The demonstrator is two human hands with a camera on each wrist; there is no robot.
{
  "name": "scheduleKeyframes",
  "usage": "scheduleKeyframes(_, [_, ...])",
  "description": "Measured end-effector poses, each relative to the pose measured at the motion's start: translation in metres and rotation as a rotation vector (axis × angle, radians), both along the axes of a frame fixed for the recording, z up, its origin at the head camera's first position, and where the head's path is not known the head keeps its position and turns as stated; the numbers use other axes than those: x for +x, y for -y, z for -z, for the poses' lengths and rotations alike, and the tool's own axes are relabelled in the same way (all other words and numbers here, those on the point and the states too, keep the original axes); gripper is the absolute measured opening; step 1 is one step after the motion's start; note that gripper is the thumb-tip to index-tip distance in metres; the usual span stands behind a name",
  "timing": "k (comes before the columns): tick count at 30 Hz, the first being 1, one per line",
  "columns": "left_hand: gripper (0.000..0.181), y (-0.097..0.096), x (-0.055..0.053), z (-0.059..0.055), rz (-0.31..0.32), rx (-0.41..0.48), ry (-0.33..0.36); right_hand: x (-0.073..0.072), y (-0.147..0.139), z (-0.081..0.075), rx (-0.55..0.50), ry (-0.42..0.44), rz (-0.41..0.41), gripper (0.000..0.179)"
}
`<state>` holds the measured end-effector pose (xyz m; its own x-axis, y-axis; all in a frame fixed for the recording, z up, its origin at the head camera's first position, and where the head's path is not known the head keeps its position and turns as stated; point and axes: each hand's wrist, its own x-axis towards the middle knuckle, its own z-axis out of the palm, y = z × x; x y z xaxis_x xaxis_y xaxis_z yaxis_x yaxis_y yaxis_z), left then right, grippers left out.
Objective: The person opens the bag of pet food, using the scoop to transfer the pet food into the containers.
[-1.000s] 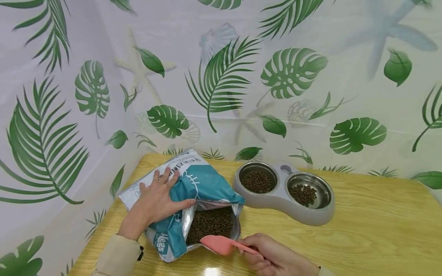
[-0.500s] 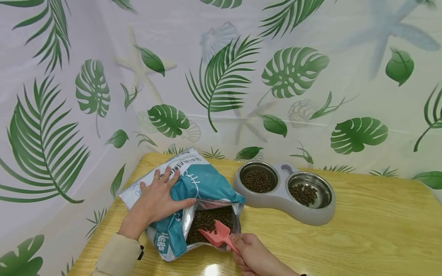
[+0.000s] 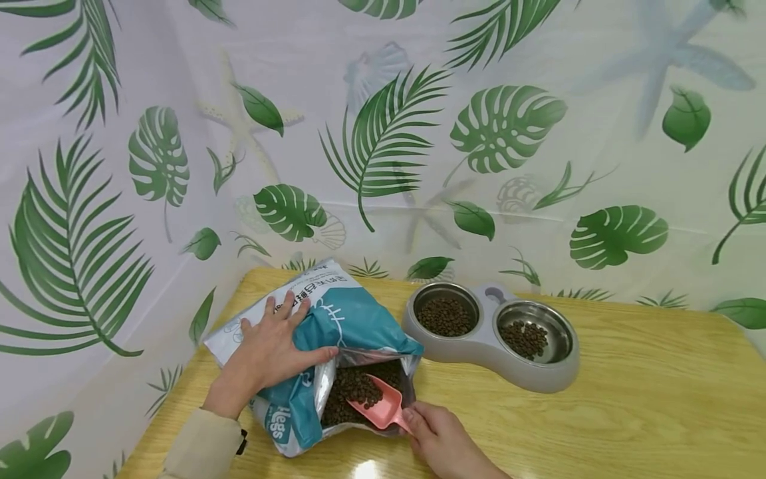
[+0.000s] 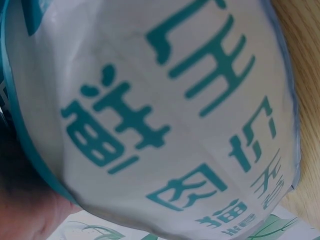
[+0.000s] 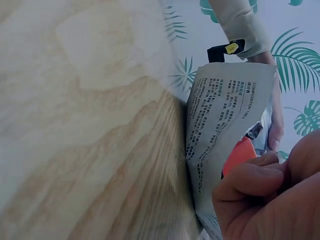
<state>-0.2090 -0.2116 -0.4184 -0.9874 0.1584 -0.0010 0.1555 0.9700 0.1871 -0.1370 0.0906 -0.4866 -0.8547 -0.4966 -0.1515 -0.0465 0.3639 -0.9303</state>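
Observation:
A teal and white pet food bag (image 3: 359,319) lies on its side, its mouth facing the front right. Brown kibble (image 3: 350,389) shows inside. My left hand (image 3: 272,349) rests on top of the bag with fingers spread, the thumb reaching toward the opening. In the bag's mouth, a pink scoop (image 3: 385,402) carries some kibble in its bowl. My right hand (image 3: 439,436) grips the scoop's handle, fingers curled round it. The right wrist view shows the curled fingers (image 5: 250,185) beside the bag's printed panel (image 5: 225,110); there the scoop is mostly hidden.
Behind and right of the bag stands a grey double feeder (image 3: 487,342). Its two steel bowls, the left bowl (image 3: 447,313) and the right bowl (image 3: 532,332), both hold kibble. A leaf-patterned sheet (image 3: 383,133) rises behind and left of the wooden table (image 3: 646,399).
The scoop has gone from the bag's lower lip into the kibble and turned bowl upward, gathering pieces. My right hand moved with it, slightly left. My left hand stays where it was.

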Motion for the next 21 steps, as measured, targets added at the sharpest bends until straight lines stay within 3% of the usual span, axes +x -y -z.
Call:
scheduleKeyframes(4, [0.108,0.000,0.001,0.000,-0.003,-0.001,-0.004,0.001,-0.006,-0.002,-0.039,0.063,0.013,0.042])
scheduleKeyframes(21, [0.108,0.000,0.000,0.000,0.004,-0.004,-0.008,0.004,-0.016,-0.004,-0.165,0.094,0.021,0.044])
